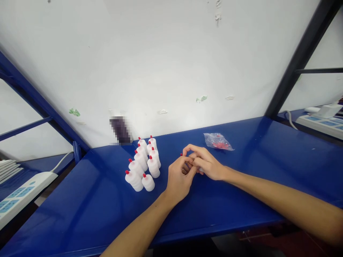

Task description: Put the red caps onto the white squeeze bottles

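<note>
My left hand and my right hand meet over the table, their fingers closed together around a small white bottle. Most of that bottle is hidden; its red tip pokes out past the left knuckles, and a bit of white shows under the right fingers. Left of my hands, several white squeeze bottles with red tips stand upright in two rows. The nearest of them, a single bottle, is at the front of the right-hand row.
Behind my right hand lies a clear plastic bag of small red pieces. The blue table meets a white wall. A blurred dark object leans there. Power strips lie beyond the frame posts on both sides.
</note>
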`<control>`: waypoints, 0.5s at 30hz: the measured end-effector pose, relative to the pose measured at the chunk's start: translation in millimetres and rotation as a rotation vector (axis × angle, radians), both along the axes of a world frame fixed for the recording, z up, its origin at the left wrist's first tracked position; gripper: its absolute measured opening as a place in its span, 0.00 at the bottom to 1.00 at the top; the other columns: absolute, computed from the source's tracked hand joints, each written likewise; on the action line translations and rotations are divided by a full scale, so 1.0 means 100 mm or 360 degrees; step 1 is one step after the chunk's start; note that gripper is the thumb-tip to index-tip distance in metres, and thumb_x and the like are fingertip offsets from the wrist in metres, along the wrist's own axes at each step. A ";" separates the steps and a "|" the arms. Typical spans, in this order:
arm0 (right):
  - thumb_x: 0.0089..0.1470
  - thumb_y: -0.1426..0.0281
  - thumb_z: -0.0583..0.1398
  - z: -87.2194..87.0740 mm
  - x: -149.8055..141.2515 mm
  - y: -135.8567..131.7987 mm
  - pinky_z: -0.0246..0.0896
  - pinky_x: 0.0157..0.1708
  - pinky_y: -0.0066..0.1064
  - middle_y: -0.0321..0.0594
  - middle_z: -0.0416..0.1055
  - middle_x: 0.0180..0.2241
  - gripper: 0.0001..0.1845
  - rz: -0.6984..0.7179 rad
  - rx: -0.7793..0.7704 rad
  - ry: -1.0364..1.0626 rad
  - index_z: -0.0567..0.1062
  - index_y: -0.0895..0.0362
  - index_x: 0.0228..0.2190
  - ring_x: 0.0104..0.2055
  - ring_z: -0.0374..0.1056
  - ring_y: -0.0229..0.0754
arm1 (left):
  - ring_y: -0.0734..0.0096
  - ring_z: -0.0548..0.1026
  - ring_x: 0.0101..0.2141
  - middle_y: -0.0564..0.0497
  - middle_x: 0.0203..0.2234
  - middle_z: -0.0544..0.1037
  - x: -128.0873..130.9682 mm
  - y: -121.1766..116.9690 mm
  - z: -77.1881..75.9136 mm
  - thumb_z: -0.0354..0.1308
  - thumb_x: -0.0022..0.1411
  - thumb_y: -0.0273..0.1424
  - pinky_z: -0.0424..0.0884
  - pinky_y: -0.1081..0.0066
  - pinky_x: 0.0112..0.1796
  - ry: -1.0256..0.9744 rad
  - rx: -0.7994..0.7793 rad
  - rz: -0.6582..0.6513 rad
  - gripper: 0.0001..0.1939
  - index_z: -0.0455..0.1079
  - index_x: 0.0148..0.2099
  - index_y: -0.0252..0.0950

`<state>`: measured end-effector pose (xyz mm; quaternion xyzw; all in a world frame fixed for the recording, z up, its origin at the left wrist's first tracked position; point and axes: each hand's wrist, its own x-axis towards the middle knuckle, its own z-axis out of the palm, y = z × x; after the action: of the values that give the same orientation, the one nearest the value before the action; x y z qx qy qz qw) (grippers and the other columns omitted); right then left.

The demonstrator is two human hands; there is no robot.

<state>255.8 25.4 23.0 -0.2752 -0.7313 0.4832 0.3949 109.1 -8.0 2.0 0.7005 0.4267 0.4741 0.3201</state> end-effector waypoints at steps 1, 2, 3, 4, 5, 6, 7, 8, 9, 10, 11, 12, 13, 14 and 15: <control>0.50 0.73 0.51 0.00 0.00 -0.01 0.50 0.16 0.21 0.25 0.59 0.17 0.15 0.0010 0.0024 0.0005 0.65 0.55 0.42 0.15 0.54 0.31 | 0.76 0.70 0.22 0.53 0.26 0.77 0.00 0.00 0.00 0.55 0.63 0.29 0.66 0.75 0.26 0.0023 0.0029 -0.0015 0.03 0.67 0.37 0.36; 0.51 0.72 0.52 0.00 0.00 -0.02 0.51 0.17 0.21 0.26 0.62 0.18 0.16 0.0038 0.0053 0.0006 0.65 0.55 0.44 0.16 0.55 0.31 | 0.76 0.70 0.23 0.53 0.27 0.76 0.00 -0.01 0.01 0.54 0.65 0.30 0.66 0.74 0.26 0.0061 0.0072 -0.0034 0.03 0.67 0.37 0.36; 0.53 0.71 0.53 0.00 0.01 -0.03 0.51 0.17 0.22 0.27 0.65 0.20 0.18 0.0079 0.0082 0.0009 0.63 0.55 0.47 0.17 0.56 0.32 | 0.76 0.70 0.24 0.53 0.28 0.76 0.00 -0.02 0.02 0.53 0.66 0.31 0.65 0.74 0.27 0.0111 0.0124 -0.0057 0.05 0.67 0.38 0.36; 0.54 0.68 0.54 0.00 0.02 -0.03 0.52 0.18 0.22 0.29 0.68 0.23 0.20 0.0124 0.0108 0.0015 0.62 0.55 0.50 0.18 0.57 0.32 | 0.75 0.70 0.26 0.52 0.29 0.76 -0.01 -0.03 0.03 0.51 0.68 0.31 0.65 0.74 0.28 0.0168 0.0177 -0.0079 0.06 0.67 0.38 0.36; 0.56 0.65 0.55 0.01 0.02 -0.04 0.53 0.19 0.23 0.31 0.68 0.24 0.22 0.0160 0.0121 0.0025 0.61 0.55 0.52 0.19 0.58 0.33 | 0.75 0.71 0.27 0.52 0.30 0.76 -0.02 -0.06 0.06 0.50 0.69 0.31 0.66 0.74 0.29 0.0225 0.0226 -0.0083 0.07 0.67 0.39 0.36; 0.57 0.62 0.54 0.01 0.03 -0.03 0.53 0.19 0.24 0.31 0.68 0.25 0.23 0.0171 0.0122 0.0040 0.60 0.55 0.53 0.19 0.58 0.33 | 0.75 0.70 0.27 0.52 0.30 0.75 -0.05 -0.09 0.10 0.49 0.70 0.32 0.65 0.73 0.30 0.0282 0.0270 -0.0059 0.08 0.67 0.39 0.36; 0.59 0.60 0.53 0.01 0.04 -0.02 0.53 0.19 0.25 0.32 0.67 0.26 0.23 0.0147 0.0117 0.0052 0.60 0.55 0.54 0.20 0.58 0.34 | 0.75 0.70 0.27 0.52 0.30 0.75 -0.10 -0.13 0.15 0.48 0.70 0.32 0.65 0.73 0.30 0.0341 0.0317 -0.0003 0.08 0.67 0.40 0.36; 0.60 0.59 0.52 0.00 0.05 0.00 0.54 0.20 0.25 0.31 0.65 0.26 0.23 0.0090 0.0113 0.0052 0.61 0.55 0.54 0.20 0.59 0.34 | 0.75 0.69 0.26 0.53 0.29 0.74 -0.17 -0.18 0.23 0.48 0.70 0.31 0.65 0.73 0.30 0.0405 0.0376 0.0081 0.08 0.66 0.41 0.36; 0.60 0.60 0.51 -0.01 0.04 0.02 0.54 0.22 0.26 0.31 0.63 0.26 0.21 0.0018 0.0116 0.0030 0.62 0.54 0.53 0.22 0.59 0.34 | 0.75 0.68 0.25 0.53 0.27 0.73 -0.26 -0.24 0.33 0.48 0.70 0.31 0.65 0.73 0.30 0.0487 0.0455 0.0186 0.07 0.66 0.41 0.36; 0.61 0.61 0.51 -0.02 0.04 0.03 0.55 0.24 0.27 0.32 0.63 0.27 0.19 -0.0045 0.0133 -0.0010 0.63 0.54 0.51 0.23 0.59 0.35 | 0.74 0.68 0.26 0.53 0.27 0.72 -0.37 -0.29 0.43 0.50 0.69 0.31 0.65 0.73 0.30 0.0585 0.0567 0.0276 0.06 0.67 0.41 0.37; 0.61 0.64 0.51 -0.03 0.02 0.04 0.56 0.26 0.28 0.32 0.62 0.28 0.17 -0.0082 0.0159 -0.0068 0.64 0.54 0.50 0.26 0.60 0.36 | 0.73 0.69 0.27 0.53 0.27 0.71 -0.51 -0.35 0.55 0.51 0.68 0.31 0.65 0.72 0.32 0.0690 0.0699 0.0353 0.06 0.67 0.41 0.37; 0.60 0.67 0.51 -0.04 -0.01 0.04 0.57 0.29 0.29 0.33 0.62 0.29 0.16 -0.0078 0.0191 -0.0143 0.65 0.54 0.49 0.28 0.60 0.37 | 0.72 0.69 0.29 0.52 0.29 0.71 -0.66 -0.40 0.67 0.52 0.67 0.31 0.66 0.71 0.34 0.0812 0.0806 0.0430 0.05 0.68 0.40 0.36; 0.59 0.70 0.51 -0.05 -0.04 0.03 0.58 0.32 0.30 0.34 0.63 0.30 0.16 -0.0035 0.0223 -0.0236 0.65 0.55 0.49 0.30 0.60 0.38 | 0.71 0.69 0.31 0.51 0.31 0.71 -0.81 -0.44 0.78 0.53 0.66 0.31 0.66 0.70 0.35 0.0927 0.0870 0.0525 0.05 0.69 0.38 0.36; 0.57 0.72 0.50 -0.06 -0.07 0.00 0.58 0.35 0.32 0.35 0.63 0.32 0.18 0.0030 0.0258 -0.0342 0.65 0.54 0.49 0.32 0.60 0.39 | 0.68 0.70 0.34 0.49 0.33 0.71 -0.96 -0.47 0.88 0.54 0.66 0.32 0.66 0.68 0.37 0.1051 0.0877 0.0608 0.06 0.70 0.38 0.36; 0.56 0.74 0.50 -0.06 -0.10 -0.03 0.58 0.39 0.34 0.36 0.64 0.34 0.19 0.0099 0.0296 -0.0459 0.65 0.54 0.50 0.35 0.61 0.40 | 0.65 0.70 0.36 0.48 0.35 0.70 -1.09 -0.49 0.96 0.55 0.65 0.33 0.66 0.65 0.39 0.1170 0.0882 0.0664 0.07 0.71 0.37 0.36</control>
<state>245.6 22.2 16.9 -0.2812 -0.8300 0.3811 0.2945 0.0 -57.4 97.6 0.7796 0.5002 0.3453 -0.1511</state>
